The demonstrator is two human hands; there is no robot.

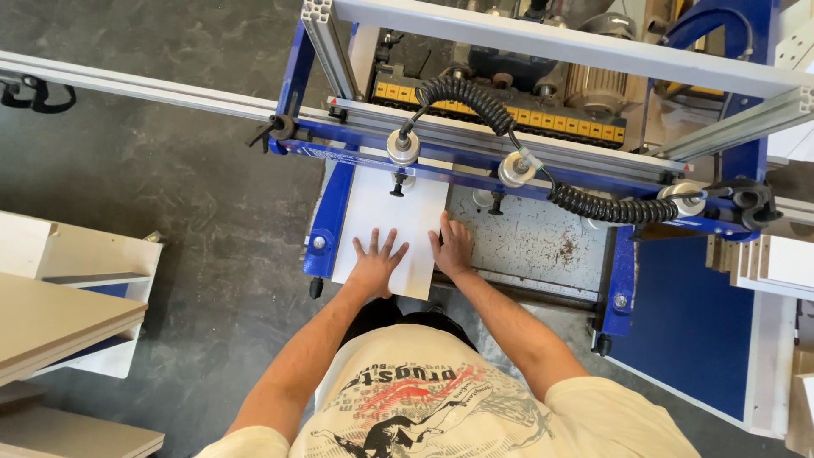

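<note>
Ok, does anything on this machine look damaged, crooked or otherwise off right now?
The metal machine bed right of the white panel is speckled with rust-coloured patches and worn spots. The panel itself lies square under the blue clamp rail, with the left hand flat on it and the right hand at its edge. Nothing spilled.

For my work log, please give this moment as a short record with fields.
Left hand: left hand flat on the white rectangular panel, fingers spread
Right hand: right hand at the panel's right edge
Panel: lies on the blue-framed machine table, under a round clamp
Hose: black coiled hose above
Side: stacked boards at left
</note>
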